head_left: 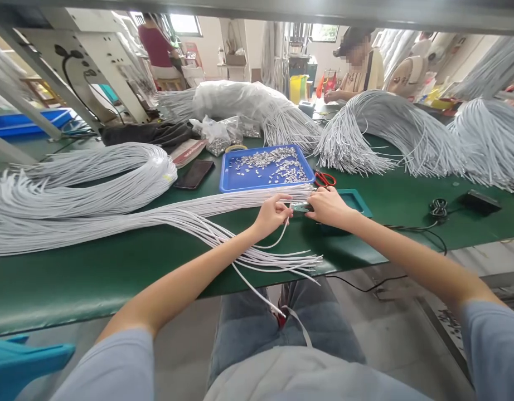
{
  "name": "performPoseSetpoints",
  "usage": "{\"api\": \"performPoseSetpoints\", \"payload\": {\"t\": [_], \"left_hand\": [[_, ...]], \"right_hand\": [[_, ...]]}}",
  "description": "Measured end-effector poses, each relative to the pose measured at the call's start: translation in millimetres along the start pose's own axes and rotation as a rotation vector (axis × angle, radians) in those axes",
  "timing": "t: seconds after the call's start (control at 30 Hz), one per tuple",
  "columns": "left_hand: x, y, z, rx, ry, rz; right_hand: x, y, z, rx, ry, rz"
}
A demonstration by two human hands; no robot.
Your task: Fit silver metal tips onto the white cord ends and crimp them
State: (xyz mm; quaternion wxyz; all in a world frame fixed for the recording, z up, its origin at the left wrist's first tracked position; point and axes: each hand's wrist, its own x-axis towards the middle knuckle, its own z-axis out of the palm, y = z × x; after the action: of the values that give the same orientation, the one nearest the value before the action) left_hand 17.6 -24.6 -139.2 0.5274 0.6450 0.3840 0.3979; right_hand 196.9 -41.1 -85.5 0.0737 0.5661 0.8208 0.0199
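Note:
My left hand [274, 214] pinches the end of a white cable [281, 236], which curves down and back to the bundle on the green table. Close beside it on the right, my right hand [329, 207] is closed around a small light-green tool [299, 207] whose tip meets the left fingertips. White cables [223, 203] run behind my hands, and more loose ends [282, 260] fan out in front of them. Just beyond lies a blue tray [257, 181] of small metal parts. Whatever sits at the tool's tip is too small to make out.
Red-handled scissors [325, 179] and a green tray [355, 200] are by my right hand. A phone [194, 174] and coiled cables [127, 189] lie left. More cable bundles [391, 128] stand behind; a person [359, 69] sits across, another [159, 44] farther back.

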Motion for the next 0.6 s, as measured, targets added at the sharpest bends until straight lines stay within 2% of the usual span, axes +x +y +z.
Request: {"api": "performPoseSetpoints", "payload": {"t": [0.2, 0.6], "left_hand": [[-4.6, -4.9, 0.4, -0.016, -0.030, -0.065], [-1.2, -7.3, 0.2, 0.011, 0.033, -0.106]], "right_hand": [[6.2, 1.5, -4.9, -0.017, -0.062, -0.029], [6.9, 0.3, -4.7, -0.037, -0.101, -0.025]]}}
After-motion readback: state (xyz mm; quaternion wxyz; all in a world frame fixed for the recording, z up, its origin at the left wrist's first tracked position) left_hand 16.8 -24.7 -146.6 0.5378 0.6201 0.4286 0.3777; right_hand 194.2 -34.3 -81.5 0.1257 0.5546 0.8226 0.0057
